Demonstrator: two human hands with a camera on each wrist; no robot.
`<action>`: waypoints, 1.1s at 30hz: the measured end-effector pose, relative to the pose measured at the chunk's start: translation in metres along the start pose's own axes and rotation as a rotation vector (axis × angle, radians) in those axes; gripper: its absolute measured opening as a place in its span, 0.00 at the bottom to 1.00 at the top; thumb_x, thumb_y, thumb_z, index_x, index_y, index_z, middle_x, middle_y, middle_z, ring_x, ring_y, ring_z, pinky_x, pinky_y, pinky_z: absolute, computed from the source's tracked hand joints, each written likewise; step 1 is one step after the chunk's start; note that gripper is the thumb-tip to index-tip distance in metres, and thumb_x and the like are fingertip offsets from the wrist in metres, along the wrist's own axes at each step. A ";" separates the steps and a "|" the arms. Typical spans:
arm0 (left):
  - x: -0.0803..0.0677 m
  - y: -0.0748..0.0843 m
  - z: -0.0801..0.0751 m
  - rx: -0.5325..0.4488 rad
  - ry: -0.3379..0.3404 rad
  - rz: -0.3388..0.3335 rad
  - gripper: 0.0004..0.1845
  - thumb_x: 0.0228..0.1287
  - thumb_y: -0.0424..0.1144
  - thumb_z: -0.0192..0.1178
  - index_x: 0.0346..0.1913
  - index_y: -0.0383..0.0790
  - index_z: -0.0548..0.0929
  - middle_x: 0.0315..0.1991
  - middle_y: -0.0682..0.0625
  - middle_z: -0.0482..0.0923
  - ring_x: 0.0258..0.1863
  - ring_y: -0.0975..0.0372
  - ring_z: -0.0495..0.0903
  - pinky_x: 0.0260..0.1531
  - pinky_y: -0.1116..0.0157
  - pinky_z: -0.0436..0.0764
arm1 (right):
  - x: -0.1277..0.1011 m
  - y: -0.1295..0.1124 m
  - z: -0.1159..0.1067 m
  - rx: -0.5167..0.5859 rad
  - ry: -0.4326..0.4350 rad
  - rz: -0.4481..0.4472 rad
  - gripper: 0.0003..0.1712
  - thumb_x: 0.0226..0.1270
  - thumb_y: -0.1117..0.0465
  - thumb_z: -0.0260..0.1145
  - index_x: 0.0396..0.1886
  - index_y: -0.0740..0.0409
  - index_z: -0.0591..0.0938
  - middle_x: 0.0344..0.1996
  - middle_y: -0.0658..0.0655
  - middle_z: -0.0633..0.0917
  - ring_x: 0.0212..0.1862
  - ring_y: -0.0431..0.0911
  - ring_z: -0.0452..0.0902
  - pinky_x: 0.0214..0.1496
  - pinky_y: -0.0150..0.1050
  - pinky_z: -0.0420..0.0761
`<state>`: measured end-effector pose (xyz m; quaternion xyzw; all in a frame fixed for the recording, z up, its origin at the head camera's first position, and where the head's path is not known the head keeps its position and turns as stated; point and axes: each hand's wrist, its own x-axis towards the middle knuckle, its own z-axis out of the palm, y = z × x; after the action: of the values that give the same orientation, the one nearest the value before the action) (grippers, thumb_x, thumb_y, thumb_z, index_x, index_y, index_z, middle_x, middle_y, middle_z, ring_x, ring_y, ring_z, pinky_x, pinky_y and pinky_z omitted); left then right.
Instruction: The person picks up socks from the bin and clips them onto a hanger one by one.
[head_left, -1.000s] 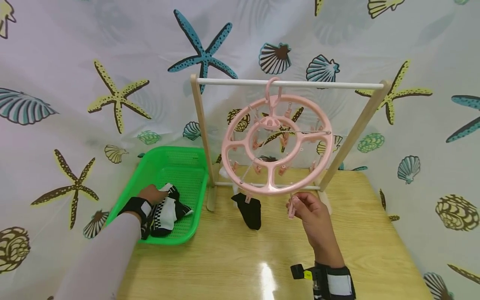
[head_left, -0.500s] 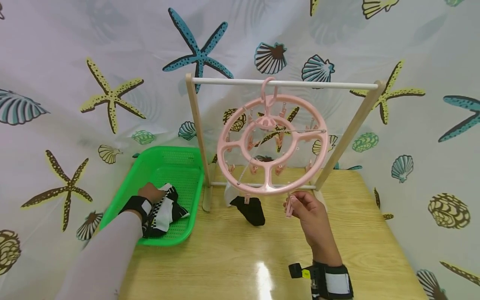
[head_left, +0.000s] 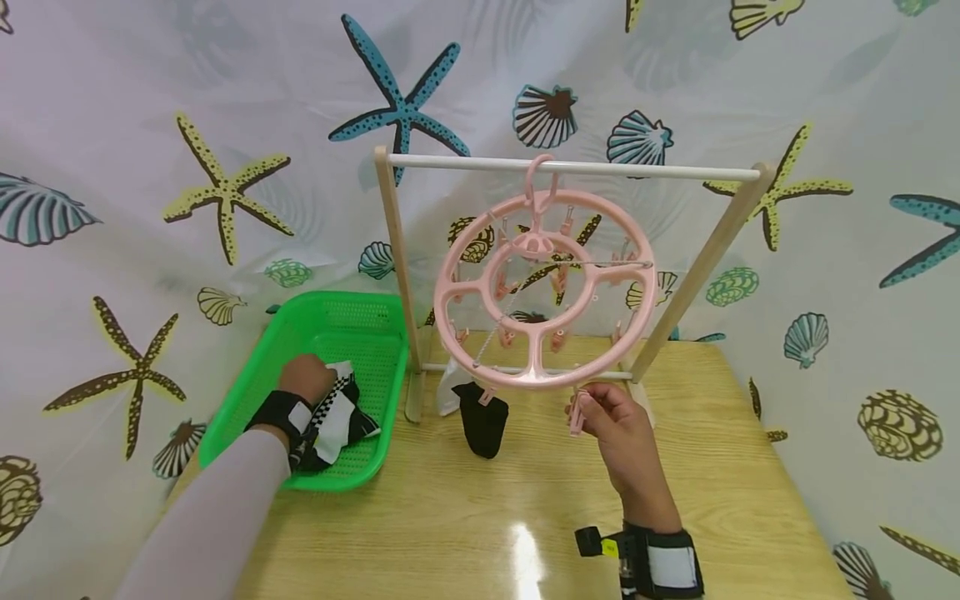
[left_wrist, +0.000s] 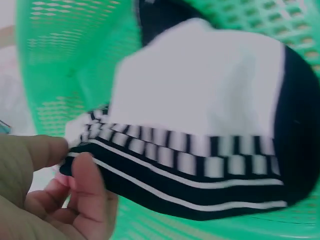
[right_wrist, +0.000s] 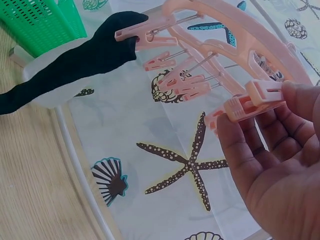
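Observation:
My left hand [head_left: 306, 377] reaches into the green basket [head_left: 367, 317] and pinches the edge of a black-and-white checkered sock [head_left: 335, 417] [left_wrist: 200, 130] between thumb and fingers [left_wrist: 85, 185]. A round pink clip hanger [head_left: 546, 287] hangs by its hook from the wooden rack's top bar [head_left: 577, 167]. My right hand [head_left: 611, 412] pinches a pink clip [head_left: 576, 413] [right_wrist: 250, 102] at the hanger's lower rim. A black sock [head_left: 482, 421] [right_wrist: 75, 65] hangs from another clip to the left of it.
The rack's wooden posts [head_left: 395, 267] stand on a light wooden table [head_left: 525, 517]. A white cloth [head_left: 448, 393] lies by the rack's base behind the black sock. A starfish-and-shell curtain [head_left: 150, 125] surrounds the table. Wrist cameras are strapped to both wrists.
My left hand has shifted slightly up and right in the basket, drawing the checkered sock with it. The hanging black sock has swung and turned. My right hand stays on the clip.

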<state>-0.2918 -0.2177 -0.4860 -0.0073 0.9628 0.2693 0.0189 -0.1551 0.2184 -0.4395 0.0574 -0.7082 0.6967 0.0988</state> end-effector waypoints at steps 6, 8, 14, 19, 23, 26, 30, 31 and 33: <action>0.008 0.014 -0.003 -0.021 -0.052 0.010 0.23 0.63 0.31 0.49 0.12 0.49 0.56 0.11 0.56 0.51 0.11 0.64 0.51 0.15 0.68 0.54 | 0.001 0.000 -0.001 -0.001 -0.009 -0.013 0.13 0.77 0.65 0.57 0.47 0.74 0.75 0.33 0.56 0.82 0.37 0.46 0.81 0.40 0.37 0.84; 0.008 0.021 -0.007 -0.048 -0.066 0.012 0.22 0.64 0.32 0.48 0.14 0.48 0.56 0.11 0.56 0.50 0.11 0.64 0.50 0.16 0.67 0.54 | 0.001 -0.001 -0.002 -0.004 -0.011 -0.017 0.13 0.77 0.64 0.57 0.47 0.74 0.75 0.34 0.57 0.82 0.37 0.46 0.81 0.40 0.37 0.84; -0.001 0.042 -0.020 -0.091 -0.056 0.052 0.13 0.73 0.36 0.48 0.29 0.34 0.68 0.22 0.45 0.62 0.19 0.59 0.59 0.24 0.60 0.65 | 0.002 -0.003 -0.003 -0.009 -0.007 -0.015 0.12 0.77 0.64 0.57 0.47 0.72 0.76 0.34 0.57 0.82 0.37 0.48 0.81 0.40 0.37 0.84; -0.015 0.062 -0.032 -0.139 0.001 0.099 0.21 0.76 0.40 0.48 0.58 0.23 0.72 0.40 0.33 0.77 0.31 0.50 0.75 0.36 0.51 0.75 | 0.001 -0.002 -0.001 -0.002 0.019 0.009 0.13 0.77 0.64 0.58 0.48 0.74 0.76 0.34 0.57 0.82 0.38 0.50 0.82 0.40 0.37 0.84; -0.033 0.076 -0.035 -0.190 0.076 0.154 0.19 0.76 0.39 0.50 0.57 0.25 0.75 0.34 0.37 0.78 0.31 0.48 0.78 0.32 0.51 0.75 | -0.001 -0.001 0.003 0.002 0.017 0.032 0.13 0.76 0.63 0.59 0.48 0.73 0.76 0.34 0.58 0.82 0.39 0.50 0.82 0.41 0.38 0.84; -0.049 0.085 -0.033 -0.228 0.118 0.197 0.16 0.75 0.39 0.53 0.54 0.29 0.78 0.38 0.37 0.80 0.32 0.48 0.79 0.32 0.52 0.75 | -0.002 0.000 0.005 0.009 0.012 0.031 0.12 0.76 0.63 0.59 0.47 0.72 0.77 0.33 0.60 0.82 0.39 0.49 0.82 0.41 0.38 0.83; -0.070 0.099 -0.026 -0.331 0.122 0.242 0.13 0.75 0.40 0.56 0.52 0.35 0.80 0.45 0.39 0.81 0.35 0.51 0.80 0.32 0.56 0.76 | -0.002 -0.001 0.005 0.005 0.018 0.023 0.12 0.76 0.63 0.59 0.47 0.71 0.77 0.32 0.58 0.82 0.39 0.49 0.82 0.41 0.38 0.83; -0.075 0.103 -0.024 -0.366 0.120 0.252 0.12 0.75 0.40 0.56 0.51 0.36 0.80 0.45 0.40 0.81 0.35 0.52 0.80 0.32 0.58 0.76 | -0.002 -0.001 0.005 0.001 0.022 0.023 0.12 0.77 0.63 0.59 0.47 0.71 0.77 0.32 0.58 0.82 0.39 0.49 0.82 0.41 0.38 0.83; -0.085 0.110 -0.020 -0.437 0.111 0.279 0.11 0.74 0.40 0.57 0.51 0.36 0.81 0.44 0.40 0.82 0.36 0.53 0.81 0.32 0.59 0.78 | -0.002 -0.001 0.004 -0.004 0.030 0.024 0.12 0.77 0.63 0.59 0.47 0.71 0.77 0.33 0.60 0.82 0.38 0.49 0.82 0.41 0.38 0.83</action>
<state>-0.2104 -0.1340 -0.4083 0.1069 0.8732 0.4698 -0.0732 -0.1530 0.2141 -0.4391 0.0380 -0.7086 0.6973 0.1011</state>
